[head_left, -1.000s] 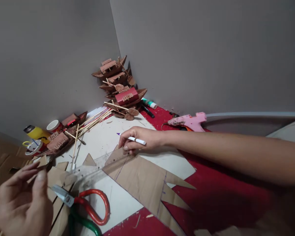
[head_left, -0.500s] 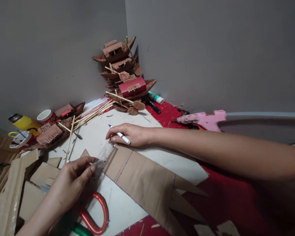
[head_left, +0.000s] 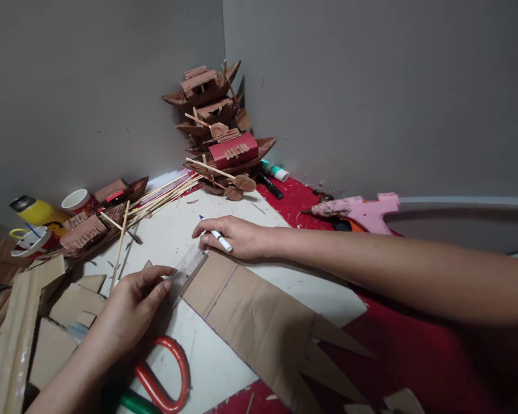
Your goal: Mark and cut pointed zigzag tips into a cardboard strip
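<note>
My left hand [head_left: 133,302] pinches the near end of a clear ruler [head_left: 192,265] between thumb and fingers. The ruler lies along the end edge of a brown cardboard piece [head_left: 259,319], which has purple pen lines and pointed strips cut at its near right end. At the ruler's far end, the fingertips of my right hand [head_left: 242,237] touch it. A white marker pen [head_left: 221,241] with a purple tip is held among the right fingers, its tip pointing up and away from the cardboard. Red-handled scissors [head_left: 182,368] lie below my left hand.
Several model boats [head_left: 235,152] are stacked in the wall corner, with more at left beside thin sticks [head_left: 164,198], cups [head_left: 75,199] and a yellow bottle [head_left: 43,214]. Cardboard scraps [head_left: 52,345] pile at left. A pink glue gun [head_left: 362,210] rests behind my right arm.
Both hands and the ruler have shifted slightly to the right, the left hand also a little farther away. The marker pen stays in my right hand. The view has moved a little.
</note>
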Available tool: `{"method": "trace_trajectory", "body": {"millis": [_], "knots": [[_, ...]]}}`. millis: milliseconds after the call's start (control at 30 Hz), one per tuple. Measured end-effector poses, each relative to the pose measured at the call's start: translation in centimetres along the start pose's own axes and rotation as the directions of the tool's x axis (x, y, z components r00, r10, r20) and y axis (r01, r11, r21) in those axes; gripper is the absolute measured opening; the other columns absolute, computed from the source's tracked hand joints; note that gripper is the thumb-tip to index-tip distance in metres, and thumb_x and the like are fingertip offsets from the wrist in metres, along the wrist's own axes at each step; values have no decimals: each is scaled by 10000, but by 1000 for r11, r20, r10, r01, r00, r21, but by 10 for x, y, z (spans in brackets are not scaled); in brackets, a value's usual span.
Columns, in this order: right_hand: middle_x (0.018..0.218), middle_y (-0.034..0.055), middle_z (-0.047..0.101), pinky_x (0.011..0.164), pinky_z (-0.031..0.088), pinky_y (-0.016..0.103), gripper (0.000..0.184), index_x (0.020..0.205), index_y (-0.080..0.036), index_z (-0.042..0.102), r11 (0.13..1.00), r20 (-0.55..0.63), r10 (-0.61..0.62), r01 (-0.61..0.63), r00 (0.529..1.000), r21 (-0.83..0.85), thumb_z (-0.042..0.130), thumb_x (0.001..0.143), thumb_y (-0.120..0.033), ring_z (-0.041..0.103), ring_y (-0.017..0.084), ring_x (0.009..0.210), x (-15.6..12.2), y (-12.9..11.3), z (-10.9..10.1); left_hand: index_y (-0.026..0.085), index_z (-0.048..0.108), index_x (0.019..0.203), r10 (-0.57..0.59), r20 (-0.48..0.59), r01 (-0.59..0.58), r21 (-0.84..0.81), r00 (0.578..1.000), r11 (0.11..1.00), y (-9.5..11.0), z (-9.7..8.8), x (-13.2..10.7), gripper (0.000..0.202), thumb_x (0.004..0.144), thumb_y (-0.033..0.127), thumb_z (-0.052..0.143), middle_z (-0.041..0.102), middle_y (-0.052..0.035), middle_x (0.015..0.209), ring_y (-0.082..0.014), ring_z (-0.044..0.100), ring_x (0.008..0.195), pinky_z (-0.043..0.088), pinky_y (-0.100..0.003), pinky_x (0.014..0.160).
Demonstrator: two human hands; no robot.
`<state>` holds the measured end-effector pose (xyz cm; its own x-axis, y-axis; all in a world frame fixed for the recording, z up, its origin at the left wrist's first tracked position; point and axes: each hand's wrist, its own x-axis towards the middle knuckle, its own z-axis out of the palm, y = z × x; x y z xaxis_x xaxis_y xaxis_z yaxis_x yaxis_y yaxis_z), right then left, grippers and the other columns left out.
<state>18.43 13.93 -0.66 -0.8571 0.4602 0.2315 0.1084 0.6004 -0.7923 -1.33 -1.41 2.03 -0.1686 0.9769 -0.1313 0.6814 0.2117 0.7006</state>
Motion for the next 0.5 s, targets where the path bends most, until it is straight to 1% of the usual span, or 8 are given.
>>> {"method": "trace_trajectory", "body": {"millis": [67, 100, 167, 233, 300, 367, 433, 500], "knots": [[894, 82, 696, 733, 488, 292, 205, 1076, -124, 589, 999, -118, 42, -40, 992, 21, 440, 959, -202, 644, 162, 793, -2, -5, -1, 189, 717, 994, 6, 32, -8, 45, 999, 999, 4, 0, 3, 326, 821, 416, 560, 744, -29, 830, -207, 641, 757, 487, -279, 688], [895, 83, 692, 720, 494, 295, 217, 1087, -130, 577, 996, -196, 72, -61, 978, 64, 425, 972, -233, 646, 160, 776, -4, -8, -3, 189, 710, 1003, 9, 46, -12, 59, 999, 998, 6, 0, 5, 329, 828, 416, 549, 741, -24, 827, -203, 641, 756, 485, -277, 690], [864, 75, 690, 686, 505, 292, 243, 1086, -146, 567, 971, -341, 156, -81, 927, 225, 406, 990, -300, 648, 154, 726, -7, -16, -6, 188, 704, 996, 12, 69, -17, 72, 998, 997, 10, 1, 9, 325, 832, 412, 536, 736, -16, 808, -198, 643, 748, 483, -268, 683], [808, 62, 690, 652, 512, 280, 268, 1071, -161, 570, 914, -429, 243, -58, 870, 402, 409, 994, -360, 646, 147, 680, -12, -22, -9, 180, 702, 974, 18, 91, -23, 59, 996, 998, 14, 1, 12, 323, 827, 408, 525, 734, -13, 783, -195, 647, 731, 483, -261, 666], [765, 45, 683, 624, 512, 265, 305, 1083, -175, 568, 867, -464, 283, -17, 840, 498, 412, 991, -420, 637, 139, 652, -19, -25, -9, 170, 701, 964, 22, 91, -26, 43, 996, 999, 16, 3, 15, 339, 817, 418, 522, 740, -21, 795, -199, 654, 730, 487, -262, 660], [750, 29, 662, 579, 502, 245, 362, 1104, -189, 567, 841, -484, 301, 11, 822, 540, 428, 972, -496, 617, 131, 632, -26, -22, -5, 161, 700, 979, 20, 72, -22, 36, 997, 999, 15, 5, 16, 367, 806, 436, 530, 749, -36, 832, -210, 663, 758, 493, -272, 679], [754, 20, 621, 511, 483, 225, 438, 1096, -188, 580, 821, -489, 334, 5, 806, 571, 452, 933, -575, 583, 125, 615, -31, -15, 3, 154, 699, 996, 15, 56, -18, 40, 998, 999, 11, 7, 18, 392, 799, 450, 535, 754, -52, 867, -225, 669, 790, 499, -287, 703], [758, 11, 567, 466, 472, 212, 484, 1055, -173, 603, 802, -477, 370, -15, 797, 597, 471, 905, -613, 546, 112, 593, -33, -6, 11, 150, 698, 1011, 13, 55, -16, 54, 998, 998, 8, 8, 19, 411, 798, 460, 532, 756, -64, 880, -238, 672, 805, 503, -303, 709]]}}
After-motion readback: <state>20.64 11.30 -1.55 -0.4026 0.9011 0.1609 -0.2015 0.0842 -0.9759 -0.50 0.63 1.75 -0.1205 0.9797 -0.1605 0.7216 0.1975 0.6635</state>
